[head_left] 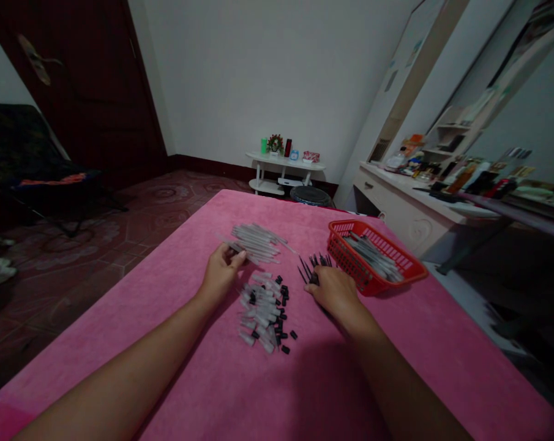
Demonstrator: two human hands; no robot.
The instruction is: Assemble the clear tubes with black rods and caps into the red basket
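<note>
My left hand (221, 272) is at the near left edge of a pile of clear, slim tubes (257, 242) that look like pen barrels. Its thumb and fingers pinch one of them. On the right, my right hand (335, 286) is closed, thumb against fingers, over a group of dark, slim pointed sticks (306, 267); a dark piece shows at its fingertips. The exact kind of these sticks is hard to make out. Between the hands lies a heap of clear caps (264, 312), with small black plugs (286, 350) scattered along its right side.
A red plastic basket (378, 286) holding several slim grey sticks stands beyond my right hand. A pink cloth (203, 380) covers the table. Farther off are a white shelf stand (253, 155), a black round stool (310, 196) and a dresser (409, 214) with bottles.
</note>
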